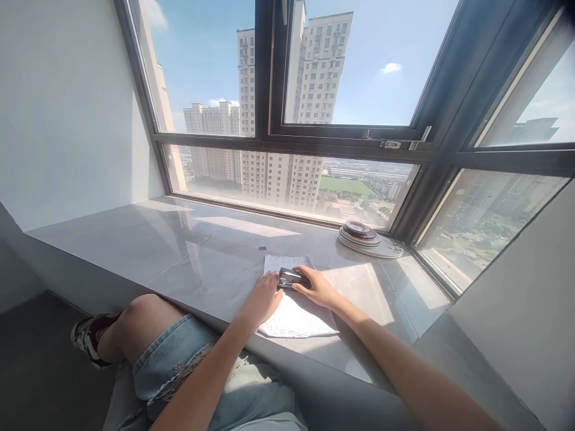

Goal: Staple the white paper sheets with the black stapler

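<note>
A black stapler [291,277] with a shiny metal top rests over printed sheets of paper [299,317] on the window sill. My right hand [317,286] is closed around its rear end, thumb on the near side and fingers on the far side. At the paper's left edge, my left hand [266,299] holds the sheets, its fingertips and thumb close against the stapler's front end. Whether the sheets lie between the stapler's jaws is hidden. A small dark grey bar [262,248] lies on the sill beyond the paper.
A stack of plates [359,234] stands at the back right, on a pale flat board [390,248] by the window frame. The grey sill [215,281] ends at a front edge above my bent leg [148,323]. Windows rise behind, with a wall on each side.
</note>
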Demonstrator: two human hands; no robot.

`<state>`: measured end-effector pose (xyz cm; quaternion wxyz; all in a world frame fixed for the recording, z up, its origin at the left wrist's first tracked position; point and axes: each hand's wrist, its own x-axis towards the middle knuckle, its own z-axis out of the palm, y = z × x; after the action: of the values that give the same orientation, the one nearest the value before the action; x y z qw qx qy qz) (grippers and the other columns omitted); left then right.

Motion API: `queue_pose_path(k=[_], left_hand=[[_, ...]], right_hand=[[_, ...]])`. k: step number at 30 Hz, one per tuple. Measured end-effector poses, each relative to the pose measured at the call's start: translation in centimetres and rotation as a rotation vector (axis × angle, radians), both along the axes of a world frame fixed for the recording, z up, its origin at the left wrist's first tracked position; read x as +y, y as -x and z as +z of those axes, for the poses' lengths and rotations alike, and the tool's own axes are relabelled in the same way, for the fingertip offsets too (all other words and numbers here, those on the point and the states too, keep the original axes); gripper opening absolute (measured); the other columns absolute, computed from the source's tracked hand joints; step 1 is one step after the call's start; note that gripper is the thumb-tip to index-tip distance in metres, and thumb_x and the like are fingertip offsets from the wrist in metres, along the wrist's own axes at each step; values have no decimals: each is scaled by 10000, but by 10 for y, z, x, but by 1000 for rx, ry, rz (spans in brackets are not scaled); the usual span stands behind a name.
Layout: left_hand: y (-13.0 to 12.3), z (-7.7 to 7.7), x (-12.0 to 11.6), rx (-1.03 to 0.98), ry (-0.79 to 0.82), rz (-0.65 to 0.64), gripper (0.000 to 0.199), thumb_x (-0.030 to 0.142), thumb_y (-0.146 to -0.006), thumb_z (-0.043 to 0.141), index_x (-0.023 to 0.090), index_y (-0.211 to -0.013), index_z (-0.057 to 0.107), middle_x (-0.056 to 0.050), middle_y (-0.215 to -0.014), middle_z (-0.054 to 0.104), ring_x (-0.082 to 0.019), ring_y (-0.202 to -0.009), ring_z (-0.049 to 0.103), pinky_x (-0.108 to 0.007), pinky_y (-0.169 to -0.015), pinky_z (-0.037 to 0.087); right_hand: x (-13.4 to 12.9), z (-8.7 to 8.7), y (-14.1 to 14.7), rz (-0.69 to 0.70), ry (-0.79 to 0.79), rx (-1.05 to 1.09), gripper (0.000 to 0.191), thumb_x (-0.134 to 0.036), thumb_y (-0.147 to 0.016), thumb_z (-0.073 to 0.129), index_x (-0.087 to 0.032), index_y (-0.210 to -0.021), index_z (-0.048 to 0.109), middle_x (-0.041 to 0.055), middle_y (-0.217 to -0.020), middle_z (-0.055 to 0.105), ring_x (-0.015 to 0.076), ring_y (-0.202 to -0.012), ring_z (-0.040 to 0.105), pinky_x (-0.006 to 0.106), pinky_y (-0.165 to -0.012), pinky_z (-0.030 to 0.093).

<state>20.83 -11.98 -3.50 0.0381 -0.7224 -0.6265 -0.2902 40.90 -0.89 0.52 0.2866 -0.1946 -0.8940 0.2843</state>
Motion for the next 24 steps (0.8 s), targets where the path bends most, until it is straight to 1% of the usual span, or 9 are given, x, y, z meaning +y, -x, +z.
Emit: queue_pose_path(k=[3, 5, 6, 9, 11, 15, 17, 19, 24], left_hand=[[0, -1, 0, -15, -2, -1, 411, 176, -966, 504, 203, -1375, 472, -154, -1389, 592, -307, -1395, 501, -516, -1162, 405], [0, -2, 0, -20, -6, -2, 394, 177, -966, 504, 208, -1358, 482, -150, -1390, 593, -307, -1391, 508, -524, -1161, 406], [0, -2, 0, -20, -8, -1, 388, 175, -965, 505, 211, -1351, 485, -147, -1392, 592, -307, -1389, 511, -528, -1161, 405], [0, -2, 1, -19, -2, 8, 377, 166, -960, 513, 217, -1333, 495, -140, -1399, 588, -304, -1388, 513, -526, -1164, 407], [0, -2, 0, -25, 5, 12, 378, 162, -956, 518, 218, -1330, 500, -142, -1404, 586, -303, -1392, 509, -523, -1168, 404], [0, -1, 0, -30, 23, 11, 379, 173, -960, 529, 220, -1335, 506, -143, -1425, 576, -301, -1410, 492, -520, -1187, 383], [0, 0, 0, -25, 30, 9, 374, 177, -963, 527, 216, -1334, 506, -145, -1430, 571, -303, -1415, 487, -523, -1187, 384], [0, 2, -1, -19, 33, 3, 376, 172, -965, 522, 214, -1338, 501, -146, -1425, 571, -304, -1414, 486, -526, -1180, 393], [-2, 7, -4, -28, 22, -4, 334, 168, -958, 520, 206, -1289, 515, -148, -1371, 590, -307, -1383, 506, -508, -1145, 439]], right_hand=[[-2, 2, 1, -46, 61, 23, 352, -494, -979, 540, -220, -1181, 630, 69, -1109, 696, 217, -949, 614, 325, -833, 452], [1, 3, 0, -141, 86, 66, 387, -515, -1026, 411, -218, -1099, 649, 73, -1063, 698, 221, -934, 605, 333, -831, 452], [3, 2, 0, -203, 69, 81, 411, -510, -1036, 369, -214, -1024, 653, 75, -1001, 695, 220, -895, 595, 335, -814, 446], [10, 0, -2, -394, -39, 73, 388, -478, -1008, 403, -212, -799, 594, 58, -804, 643, 201, -733, 534, 322, -713, 403], [14, -3, -4, -468, -54, 37, 358, -449, -983, 438, -216, -734, 547, 40, -733, 616, 183, -662, 504, 305, -648, 361], [16, -9, -6, -478, 28, -91, 407, -422, -981, 400, -218, -635, 469, 13, -594, 548, 154, -542, 431, 291, -564, 278], [15, -10, -6, -483, 39, -134, 430, -415, -977, 390, -219, -597, 429, 7, -552, 506, 144, -512, 383, 292, -547, 246], [15, -10, -6, -486, 38, -145, 433, -409, -973, 387, -218, -585, 408, 4, -537, 483, 138, -506, 356, 291, -542, 229], [15, -9, -6, -466, 68, -144, 373, -358, -942, 385, -218, -597, 399, 3, -548, 468, 134, -521, 350, 283, -532, 221]])
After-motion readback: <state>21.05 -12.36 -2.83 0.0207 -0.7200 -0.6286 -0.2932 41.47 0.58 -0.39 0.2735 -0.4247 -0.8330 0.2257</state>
